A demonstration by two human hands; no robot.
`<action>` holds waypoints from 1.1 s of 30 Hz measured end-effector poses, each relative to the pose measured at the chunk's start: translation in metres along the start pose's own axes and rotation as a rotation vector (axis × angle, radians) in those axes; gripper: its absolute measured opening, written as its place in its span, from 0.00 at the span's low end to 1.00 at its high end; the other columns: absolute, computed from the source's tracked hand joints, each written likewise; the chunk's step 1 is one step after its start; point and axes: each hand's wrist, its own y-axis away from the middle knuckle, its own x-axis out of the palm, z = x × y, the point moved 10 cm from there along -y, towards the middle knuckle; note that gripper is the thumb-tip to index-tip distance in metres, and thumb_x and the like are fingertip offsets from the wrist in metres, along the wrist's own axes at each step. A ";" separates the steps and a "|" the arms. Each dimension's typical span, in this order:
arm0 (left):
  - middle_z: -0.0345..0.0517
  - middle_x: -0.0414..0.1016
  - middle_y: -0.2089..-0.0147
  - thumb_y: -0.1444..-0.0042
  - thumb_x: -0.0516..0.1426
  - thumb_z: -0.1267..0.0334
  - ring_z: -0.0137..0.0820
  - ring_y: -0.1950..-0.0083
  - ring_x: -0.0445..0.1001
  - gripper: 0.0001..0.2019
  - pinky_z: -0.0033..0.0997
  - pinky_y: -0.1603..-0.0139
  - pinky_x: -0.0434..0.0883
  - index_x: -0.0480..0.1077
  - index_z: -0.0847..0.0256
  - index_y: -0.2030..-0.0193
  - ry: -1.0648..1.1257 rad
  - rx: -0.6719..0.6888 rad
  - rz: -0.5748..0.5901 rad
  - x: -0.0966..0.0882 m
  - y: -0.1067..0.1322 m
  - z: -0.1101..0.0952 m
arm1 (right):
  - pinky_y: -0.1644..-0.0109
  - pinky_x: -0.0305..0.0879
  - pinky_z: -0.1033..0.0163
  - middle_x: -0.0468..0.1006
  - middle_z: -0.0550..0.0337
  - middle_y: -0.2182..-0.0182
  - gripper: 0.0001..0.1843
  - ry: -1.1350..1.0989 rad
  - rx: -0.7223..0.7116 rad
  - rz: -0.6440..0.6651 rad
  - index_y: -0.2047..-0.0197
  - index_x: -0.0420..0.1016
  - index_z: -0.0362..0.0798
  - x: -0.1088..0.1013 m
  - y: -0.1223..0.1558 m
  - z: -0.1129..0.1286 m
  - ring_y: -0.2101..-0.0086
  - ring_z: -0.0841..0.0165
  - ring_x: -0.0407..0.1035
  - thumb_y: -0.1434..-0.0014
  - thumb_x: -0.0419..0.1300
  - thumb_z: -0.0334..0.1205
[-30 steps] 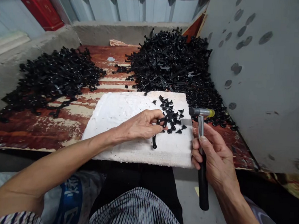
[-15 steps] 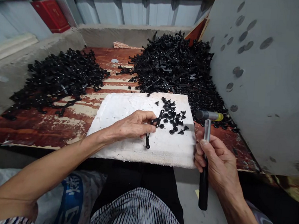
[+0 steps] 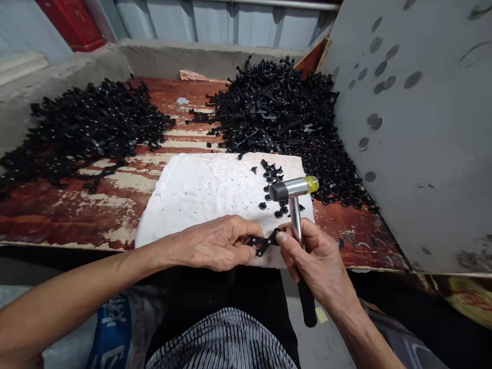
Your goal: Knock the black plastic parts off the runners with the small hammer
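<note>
My left hand (image 3: pixel 225 244) pinches a small black jointed linkage (image 3: pixel 262 243) above the near edge of a white foam board (image 3: pixel 195 192). My right hand (image 3: pixel 314 257) is closed round a mallet (image 3: pixel 297 210) with a black end, a yellow end and a black grip. The thumb and a fingertip of that same hand touch the linkage's right end. Beyond the mallet head, several black round-headed pegs (image 3: pixel 262 206) lie scattered on the board, some of them hidden behind the mallet.
A large heap of black parts (image 3: pixel 272 107) fills the back right of the worn red-brown table (image 3: pixel 184 98). Another heap (image 3: pixel 102 124) lies at the left. A grey panel (image 3: pixel 400 150) stands along the right side, and a low concrete ledge (image 3: pixel 166 61) runs behind.
My right hand has brought the mallet leftward over the board and now touches the linkage. My left hand has drawn the linkage nearer to me. The view has shifted slightly.
</note>
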 end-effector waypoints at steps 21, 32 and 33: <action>0.42 0.72 0.71 0.48 0.64 0.59 0.26 0.70 0.72 0.13 0.26 0.72 0.71 0.67 0.65 0.65 0.921 -0.068 -0.479 -0.011 0.005 0.028 | 0.87 0.52 0.74 0.69 0.70 0.85 0.17 -0.447 0.055 -0.106 0.69 0.65 0.49 0.028 -0.003 -0.010 0.89 0.79 0.56 0.45 0.65 0.52; 0.43 0.73 0.75 0.43 0.56 0.74 0.12 0.87 0.52 0.08 0.17 0.88 0.45 0.65 0.66 0.73 0.723 -0.192 -0.496 -0.061 -0.021 0.041 | 0.86 0.55 0.71 0.72 0.64 0.82 0.21 -0.151 0.042 -0.177 0.61 0.74 0.45 -0.020 0.023 -0.016 0.87 0.77 0.59 0.42 0.61 0.56; 0.43 0.73 0.75 0.43 0.57 0.74 0.11 0.87 0.51 0.08 0.18 0.88 0.44 0.65 0.66 0.73 0.710 -0.204 -0.484 -0.062 -0.023 0.042 | 0.86 0.56 0.71 0.72 0.64 0.81 0.20 -0.144 0.045 -0.175 0.61 0.75 0.45 -0.022 0.024 -0.017 0.87 0.77 0.59 0.41 0.60 0.56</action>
